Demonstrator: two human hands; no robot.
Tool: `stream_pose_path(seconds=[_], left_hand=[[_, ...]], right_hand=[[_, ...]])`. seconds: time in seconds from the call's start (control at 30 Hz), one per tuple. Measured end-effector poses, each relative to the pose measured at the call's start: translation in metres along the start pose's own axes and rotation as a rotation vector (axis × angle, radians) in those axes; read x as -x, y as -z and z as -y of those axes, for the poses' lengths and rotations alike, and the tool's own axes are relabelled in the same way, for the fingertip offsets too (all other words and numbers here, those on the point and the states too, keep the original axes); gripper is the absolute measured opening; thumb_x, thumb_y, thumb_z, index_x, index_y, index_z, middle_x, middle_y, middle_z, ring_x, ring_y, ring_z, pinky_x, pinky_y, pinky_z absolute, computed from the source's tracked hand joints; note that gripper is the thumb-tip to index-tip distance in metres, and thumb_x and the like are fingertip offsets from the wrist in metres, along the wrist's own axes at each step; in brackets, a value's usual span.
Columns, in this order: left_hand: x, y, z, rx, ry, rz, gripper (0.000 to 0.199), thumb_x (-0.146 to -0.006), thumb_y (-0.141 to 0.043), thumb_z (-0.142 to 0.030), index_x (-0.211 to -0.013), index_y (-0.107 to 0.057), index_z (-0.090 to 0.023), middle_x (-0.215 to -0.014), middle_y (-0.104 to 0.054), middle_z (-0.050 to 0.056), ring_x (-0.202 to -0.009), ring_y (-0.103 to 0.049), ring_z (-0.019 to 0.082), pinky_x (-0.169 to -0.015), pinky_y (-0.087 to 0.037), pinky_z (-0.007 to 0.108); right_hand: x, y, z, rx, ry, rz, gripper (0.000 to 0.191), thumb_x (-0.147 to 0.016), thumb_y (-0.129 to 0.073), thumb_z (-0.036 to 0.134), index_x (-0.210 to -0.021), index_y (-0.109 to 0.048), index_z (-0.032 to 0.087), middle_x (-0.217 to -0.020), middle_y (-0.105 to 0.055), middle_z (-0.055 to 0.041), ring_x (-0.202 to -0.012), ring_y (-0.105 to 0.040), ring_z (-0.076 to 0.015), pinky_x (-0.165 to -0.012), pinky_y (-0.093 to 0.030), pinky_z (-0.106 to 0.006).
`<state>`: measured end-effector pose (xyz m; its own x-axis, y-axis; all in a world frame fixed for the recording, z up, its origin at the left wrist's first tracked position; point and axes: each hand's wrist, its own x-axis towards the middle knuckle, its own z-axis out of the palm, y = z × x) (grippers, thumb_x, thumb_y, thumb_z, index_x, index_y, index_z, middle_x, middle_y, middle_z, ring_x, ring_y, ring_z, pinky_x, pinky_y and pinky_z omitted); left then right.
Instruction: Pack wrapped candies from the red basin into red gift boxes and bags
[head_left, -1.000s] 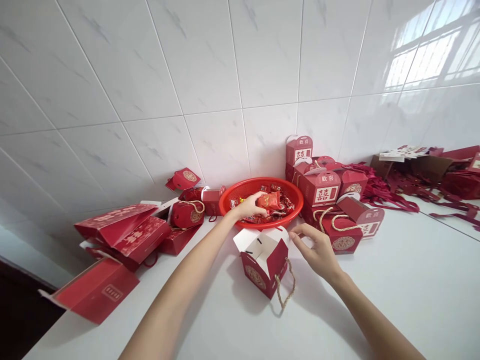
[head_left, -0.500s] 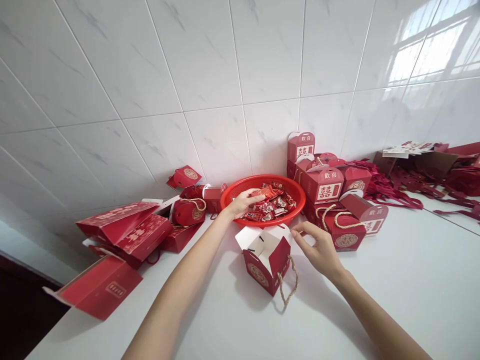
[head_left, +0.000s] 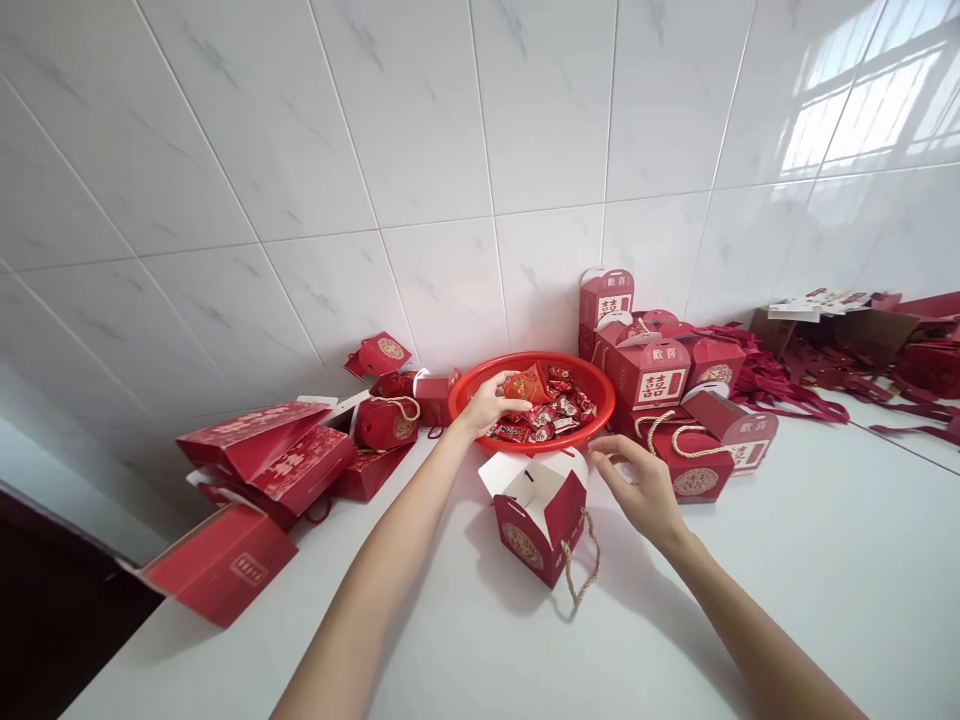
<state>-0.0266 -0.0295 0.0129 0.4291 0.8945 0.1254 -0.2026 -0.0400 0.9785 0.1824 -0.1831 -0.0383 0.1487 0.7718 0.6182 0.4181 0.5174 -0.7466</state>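
Reaching over the red plastic basket [head_left: 606,405], my left hand [head_left: 486,406] pinches a shiny red candy packet [head_left: 528,384] with gold print. Wrapped candies [head_left: 555,415] lie below it in the basket. In front of the basket stands a small red gift box [head_left: 534,530], its white-lined top flaps spread and a twine handle [head_left: 592,560] hanging at its right side. My right hand [head_left: 637,485] hovers just right of the box's rear flap, thumb and fingers curved and apart, with nothing visible between them.
Closed red gift boxes [head_left: 660,375] are stacked behind on the right, beside a heap of dark red ribbons [head_left: 739,365]. More red boxes and bags [head_left: 281,455] crowd the left side of the white table [head_left: 480,640]. A tiled wall [head_left: 435,290] rises directly behind.
My right hand has come slightly away from the box's flap, its fingers opening. My left hand stays at the basket with the packet. The view has shifted a little.
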Motion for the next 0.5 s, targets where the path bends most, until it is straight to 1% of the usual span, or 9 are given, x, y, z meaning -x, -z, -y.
stream_pose_path(seconds=[0.07,0.17,0.23,0.27,0.33,0.37,0.43,0.5], left_hand=[[0.0,0.0,0.0,-0.015,-0.018,0.01,0.064,-0.049,-0.09,-0.008,-0.106,-0.062,-0.015,-0.094,-0.074,0.004,-0.079,-0.07,0.018,-0.077,-0.057,0.034],[0.002,-0.001,-0.001,-0.05,-0.051,0.009,0.064,-0.05,-0.091,-0.013,-0.107,-0.063,-0.016,-0.096,-0.074,0.004,-0.083,-0.07,0.019,-0.081,-0.056,0.035],[0.003,-0.002,-0.002,-0.086,-0.079,0.008,0.064,-0.049,-0.092,-0.017,-0.106,-0.063,-0.016,-0.095,-0.073,0.004,-0.085,-0.07,0.02,-0.084,-0.055,0.036],[0.004,-0.002,-0.002,-0.108,-0.092,0.011,0.063,-0.049,-0.092,-0.018,-0.106,-0.063,-0.017,-0.095,-0.073,0.004,-0.086,-0.07,0.021,-0.085,-0.055,0.037],[0.005,-0.002,-0.003,-0.15,-0.113,0.014,0.064,-0.049,-0.092,-0.02,-0.106,-0.064,-0.017,-0.098,-0.073,0.004,-0.09,-0.069,0.022,-0.087,-0.054,0.038],[0.006,-0.002,-0.003,-0.162,-0.121,0.012,0.065,-0.049,-0.092,-0.019,-0.107,-0.065,-0.017,-0.1,-0.073,0.005,-0.093,-0.069,0.023,-0.088,-0.054,0.039],[0.008,-0.001,-0.003,-0.169,-0.137,-0.003,0.068,-0.047,-0.091,-0.016,-0.11,-0.066,-0.017,-0.11,-0.071,0.007,-0.103,-0.067,0.025,-0.091,-0.053,0.038],[0.009,-0.001,-0.002,-0.153,-0.142,-0.021,0.073,-0.047,-0.09,-0.012,-0.116,-0.066,-0.018,-0.121,-0.069,0.008,-0.111,-0.064,0.026,-0.094,-0.052,0.036]], right_hand=[[-0.009,-0.005,0.002,-0.054,-0.033,-0.023,0.019,-0.087,-0.059,0.037,-0.092,-0.068,0.022,-0.089,-0.075,-0.0063,-0.081,-0.07,-0.0214,-0.074,-0.056,-0.034],[-0.033,-0.017,0.004,-0.132,-0.079,-0.005,0.023,-0.084,-0.063,0.039,-0.098,-0.067,0.021,-0.095,-0.074,-0.0073,-0.089,-0.07,-0.0229,-0.08,-0.056,-0.036],[-0.054,-0.03,0.003,-0.182,-0.15,0.008,0.028,-0.079,-0.068,0.039,-0.1,-0.066,0.021,-0.095,-0.074,-0.0069,-0.091,-0.069,-0.0235,-0.081,-0.056,-0.038],[-0.065,-0.037,0.002,-0.211,-0.208,0.007,0.032,-0.075,-0.071,0.039,-0.101,-0.065,0.021,-0.093,-0.073,-0.0065,-0.09,-0.069,-0.0237,-0.08,-0.056,-0.038],[-0.083,-0.051,-0.001,-0.283,-0.318,0.023,0.037,-0.068,-0.078,0.038,-0.097,-0.066,0.02,-0.088,-0.073,-0.0054,-0.086,-0.069,-0.0235,-0.076,-0.056,-0.037],[-0.09,-0.057,-0.002,-0.321,-0.352,0.046,0.037,-0.064,-0.081,0.038,-0.093,-0.067,0.019,-0.085,-0.072,-0.0047,-0.082,-0.069,-0.0231,-0.072,-0.057,-0.036],[-0.099,-0.068,-0.003,-0.388,-0.374,0.108,0.036,-0.06,-0.084,0.04,-0.084,-0.068,0.019,-0.077,-0.071,-0.0034,-0.073,-0.068,-0.0219,-0.063,-0.056,-0.034],[-0.102,-0.074,-0.004,-0.442,-0.376,0.146,0.035,-0.059,-0.084,0.042,-0.08,-0.069,0.018,-0.075,-0.072,-0.0032,-0.065,-0.068,-0.0208,-0.056,-0.056,-0.032]])
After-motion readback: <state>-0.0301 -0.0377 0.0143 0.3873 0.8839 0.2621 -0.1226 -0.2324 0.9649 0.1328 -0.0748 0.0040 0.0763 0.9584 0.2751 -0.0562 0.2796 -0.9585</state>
